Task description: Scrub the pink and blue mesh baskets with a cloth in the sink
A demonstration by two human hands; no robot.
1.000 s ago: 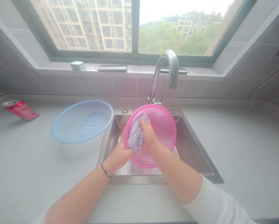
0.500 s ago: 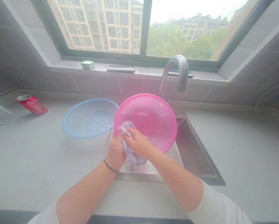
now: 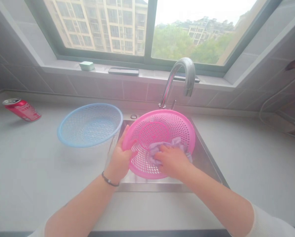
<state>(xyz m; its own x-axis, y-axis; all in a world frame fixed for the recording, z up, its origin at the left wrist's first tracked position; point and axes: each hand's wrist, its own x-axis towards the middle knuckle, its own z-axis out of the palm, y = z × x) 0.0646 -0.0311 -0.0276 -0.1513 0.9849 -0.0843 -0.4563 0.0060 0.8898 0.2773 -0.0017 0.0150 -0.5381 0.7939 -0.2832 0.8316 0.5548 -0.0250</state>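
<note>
A round pink plastic colander (image 3: 153, 130) is held tilted over the steel sink (image 3: 147, 187), its inside facing me. My left hand (image 3: 118, 163) grips its left rim, thumb inside the bowl and fingers behind the edge. Inside the colander, my right hand (image 3: 173, 161) presses a pale purple cloth (image 3: 178, 144) against the lower right of the bowl. Bunched cloth shows around its fingers. To the left, a light blue colander (image 3: 90, 126) sits at the sink's edge, touched by neither hand.
A chrome faucet (image 3: 185, 74) curves over the back of the sink. On the left counter lies a red drink can (image 3: 22, 110) on its side. A pale green box (image 3: 86, 65) and a flat dark object (image 3: 123, 71) rest on the windowsill.
My right hand has carried the cloth rightward inside the pink colander. My left hand has moved off the cloth onto the rim. The colander has shifted lower right and turned more toward me.
</note>
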